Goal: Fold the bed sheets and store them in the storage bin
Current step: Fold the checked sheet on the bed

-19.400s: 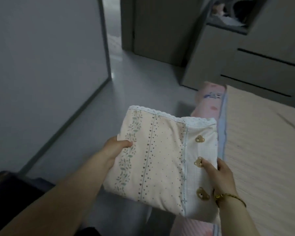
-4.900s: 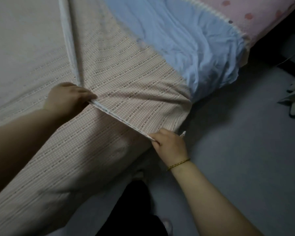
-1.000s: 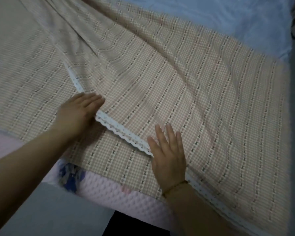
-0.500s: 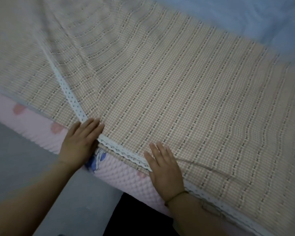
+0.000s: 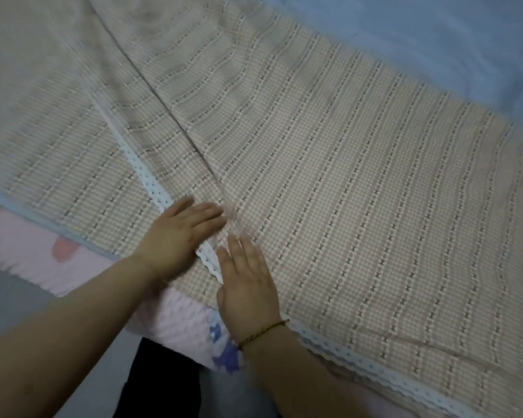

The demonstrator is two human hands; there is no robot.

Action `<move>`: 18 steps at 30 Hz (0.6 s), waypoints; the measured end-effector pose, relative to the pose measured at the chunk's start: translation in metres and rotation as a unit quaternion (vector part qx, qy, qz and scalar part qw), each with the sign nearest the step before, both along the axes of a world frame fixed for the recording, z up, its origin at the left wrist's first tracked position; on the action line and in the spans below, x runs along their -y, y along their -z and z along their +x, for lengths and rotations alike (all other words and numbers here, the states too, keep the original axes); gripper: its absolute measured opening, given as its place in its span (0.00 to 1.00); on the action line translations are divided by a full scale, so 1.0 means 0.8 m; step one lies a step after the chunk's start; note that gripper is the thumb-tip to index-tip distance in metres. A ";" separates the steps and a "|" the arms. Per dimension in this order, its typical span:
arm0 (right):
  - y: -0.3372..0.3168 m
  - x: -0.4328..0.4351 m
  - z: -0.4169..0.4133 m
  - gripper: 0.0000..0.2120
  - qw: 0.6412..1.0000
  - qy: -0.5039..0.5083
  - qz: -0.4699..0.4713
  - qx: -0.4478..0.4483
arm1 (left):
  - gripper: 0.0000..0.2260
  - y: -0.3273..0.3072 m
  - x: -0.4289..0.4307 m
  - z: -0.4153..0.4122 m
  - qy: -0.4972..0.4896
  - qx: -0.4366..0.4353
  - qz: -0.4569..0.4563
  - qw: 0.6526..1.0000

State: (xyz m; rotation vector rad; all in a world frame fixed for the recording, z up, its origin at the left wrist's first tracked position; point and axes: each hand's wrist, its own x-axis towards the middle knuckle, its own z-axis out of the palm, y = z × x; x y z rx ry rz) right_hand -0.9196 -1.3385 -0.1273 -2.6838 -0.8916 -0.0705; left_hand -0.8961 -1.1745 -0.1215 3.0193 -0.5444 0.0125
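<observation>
A beige checked bed sheet (image 5: 329, 182) with a white lace trim (image 5: 151, 182) lies spread over the bed, its upper layer folded across the lower one. My left hand (image 5: 181, 236) lies flat on the sheet with straight fingers, right at the lace edge. Close beside it, my right hand (image 5: 248, 291) presses flat on the folded layer, fingers straight and pointing away from me. A short piece of lace shows between the two hands. The storage bin is out of view.
Under the sheet is a pink quilted mattress pad (image 5: 169, 315) with red and blue prints, at the bed's near edge. A light blue sheet (image 5: 420, 40) covers the far right. Grey floor (image 5: 12, 297) lies at the lower left, and my dark trouser leg (image 5: 163, 381) is at the bottom.
My left hand has slid right along the lace trim, so both hands now lie close together. The view has shifted left along the bed edge.
</observation>
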 end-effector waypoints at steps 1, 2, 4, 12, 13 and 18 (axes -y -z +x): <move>-0.001 -0.025 0.012 0.18 1.000 0.014 0.006 -0.003 | 0.26 0.002 -0.018 0.007 0.013 0.003 -0.002 1.000; 0.001 -0.055 0.025 0.19 0.999 0.030 0.006 -0.012 | 0.26 0.006 -0.044 0.018 0.027 0.009 -0.002 1.000; 0.006 -0.096 0.046 0.15 0.998 0.066 0.004 -0.008 | 0.24 0.012 -0.086 0.039 0.043 0.021 -0.004 0.999; 0.023 -0.153 0.062 0.18 0.989 0.136 -0.062 -0.009 | 0.19 0.023 -0.220 0.115 -0.007 0.042 -0.003 0.999; 0.024 -0.154 0.061 0.18 0.989 0.136 -0.063 -0.004 | 0.19 0.021 -0.228 0.118 -0.013 0.043 0.003 0.999; 0.006 -0.154 0.056 0.18 0.990 0.135 0.001 0.044 | 0.20 -0.008 -0.251 0.096 -0.022 0.065 -0.036 0.997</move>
